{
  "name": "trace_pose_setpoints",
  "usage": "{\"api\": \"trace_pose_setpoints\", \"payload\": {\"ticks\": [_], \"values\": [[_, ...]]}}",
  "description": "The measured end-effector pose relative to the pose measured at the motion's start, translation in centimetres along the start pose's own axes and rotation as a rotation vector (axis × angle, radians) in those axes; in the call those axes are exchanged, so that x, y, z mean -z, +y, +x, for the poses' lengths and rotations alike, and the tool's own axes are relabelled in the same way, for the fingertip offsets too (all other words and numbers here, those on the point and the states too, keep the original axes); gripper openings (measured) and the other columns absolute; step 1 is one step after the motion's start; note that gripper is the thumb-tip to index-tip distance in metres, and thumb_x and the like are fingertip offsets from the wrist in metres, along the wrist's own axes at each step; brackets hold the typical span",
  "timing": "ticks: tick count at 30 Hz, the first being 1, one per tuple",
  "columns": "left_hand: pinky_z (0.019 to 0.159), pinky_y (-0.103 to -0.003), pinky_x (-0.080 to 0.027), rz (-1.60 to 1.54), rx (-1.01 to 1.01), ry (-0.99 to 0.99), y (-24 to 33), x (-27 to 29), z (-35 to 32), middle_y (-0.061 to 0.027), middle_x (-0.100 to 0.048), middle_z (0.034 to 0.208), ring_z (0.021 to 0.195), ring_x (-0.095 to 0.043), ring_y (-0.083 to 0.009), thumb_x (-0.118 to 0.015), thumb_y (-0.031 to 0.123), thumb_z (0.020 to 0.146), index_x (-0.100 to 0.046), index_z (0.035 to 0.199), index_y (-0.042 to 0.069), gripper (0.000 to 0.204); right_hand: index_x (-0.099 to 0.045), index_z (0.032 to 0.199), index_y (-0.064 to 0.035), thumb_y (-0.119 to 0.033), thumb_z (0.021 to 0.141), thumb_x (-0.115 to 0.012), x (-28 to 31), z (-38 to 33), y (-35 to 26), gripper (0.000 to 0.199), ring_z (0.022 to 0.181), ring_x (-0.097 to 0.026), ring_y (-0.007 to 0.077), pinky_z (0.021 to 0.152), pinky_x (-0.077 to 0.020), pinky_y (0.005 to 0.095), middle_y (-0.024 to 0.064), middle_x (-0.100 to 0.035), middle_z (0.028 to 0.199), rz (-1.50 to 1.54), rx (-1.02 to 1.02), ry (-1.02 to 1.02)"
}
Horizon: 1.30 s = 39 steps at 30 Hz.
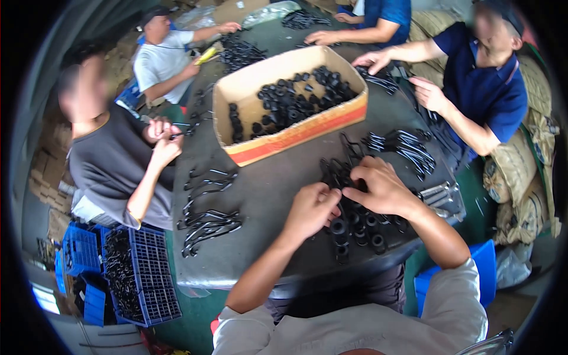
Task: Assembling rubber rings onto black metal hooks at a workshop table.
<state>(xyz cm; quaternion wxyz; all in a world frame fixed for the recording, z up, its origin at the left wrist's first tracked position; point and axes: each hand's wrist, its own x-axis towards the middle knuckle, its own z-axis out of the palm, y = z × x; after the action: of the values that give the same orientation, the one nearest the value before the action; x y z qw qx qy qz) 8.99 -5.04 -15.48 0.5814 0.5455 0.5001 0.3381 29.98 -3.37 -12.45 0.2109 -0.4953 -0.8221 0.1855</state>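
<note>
My left hand (312,208) is closed over the dark tabletop, thumb and fingers curled together; what it pinches is hidden. Close beside it, my right hand (383,186) curls its fingers down onto a cluster of black parts, and the thing in its grip cannot be made out. Just beyond the fingers stand bent black metal rods (336,170). Below and between my hands lie several ring-shaped black rubber bushings (358,229), some in short rows. A fan of bent black rods (411,151) rests to the right of my right hand.
An open cardboard box (296,141) of black rubber pieces stands mid-table. More bent rods (210,228) lie at left. A clear bag of metal pieces (439,198) sits at the right edge. Several co-workers handle parts around the table. Blue crates (155,275) stand on the floor.
</note>
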Motion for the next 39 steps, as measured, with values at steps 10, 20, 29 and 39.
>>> {"api": "trace_pose_setpoints", "payload": {"ticks": [10, 20, 29, 39], "values": [[0.097, -0.040, -0.049, 0.269, -0.151, 0.340, -4.6, -1.0, -0.2, -0.0285, -0.047, 0.133, 0.116, -0.057, -0.0336, -0.082, 0.049, 0.081, -0.040, 0.134, -0.013, 0.091, -0.057, 0.122, 0.0047, -0.034, 0.091, -0.075, 0.9, -4.4, 5.9, 0.052, 0.108, -0.061, 0.0315, 0.094, -0.0480, 0.0386, 0.0193, -0.063, 0.114, 0.264, -0.312, 0.217], [0.059, -0.028, -0.049, 0.048, 0.178, -0.232, -3.1, 2.6, 1.7, -0.0052, -0.063, 0.078, 0.067, -0.060, -0.0134, -0.082, 0.060, 0.076, -0.065, 0.087, 0.002, 0.062, -0.061, 0.120, 0.0105, -0.057, 0.092, -0.065, 3.4, -2.2, 4.9, 0.073, 0.106, -0.064, 0.0332, 0.091, -0.0493, 0.0395, 0.0266, -0.064, 0.116, 0.230, -0.421, -0.164], [0.065, -0.025, -0.047, -0.187, 0.209, -0.090, -2.5, 1.6, 1.0, -0.0003, -0.063, 0.087, 0.074, -0.057, -0.0083, -0.079, 0.047, 0.084, -0.063, 0.099, 0.002, 0.050, -0.061, 0.105, 0.0110, -0.054, 0.099, -0.048, 0.0, -1.2, 5.1, 0.066, 0.115, -0.054, 0.0488, 0.096, -0.0412, 0.0468, 0.0355, -0.058, 0.115, 0.274, -0.571, -0.081], [0.066, -0.024, -0.052, -0.225, 0.258, -0.057, -2.6, 4.5, 0.2, -0.0058, -0.070, 0.101, 0.078, -0.063, -0.0083, -0.076, 0.042, 0.089, -0.061, 0.106, 0.002, 0.046, -0.063, 0.101, 0.0055, -0.056, 0.097, -0.057, -1.4, 1.4, 3.6, 0.062, 0.080, -0.065, 0.0184, 0.066, -0.0487, 0.0312, 0.0147, -0.064, 0.094, 0.433, -0.635, -0.214]]}}
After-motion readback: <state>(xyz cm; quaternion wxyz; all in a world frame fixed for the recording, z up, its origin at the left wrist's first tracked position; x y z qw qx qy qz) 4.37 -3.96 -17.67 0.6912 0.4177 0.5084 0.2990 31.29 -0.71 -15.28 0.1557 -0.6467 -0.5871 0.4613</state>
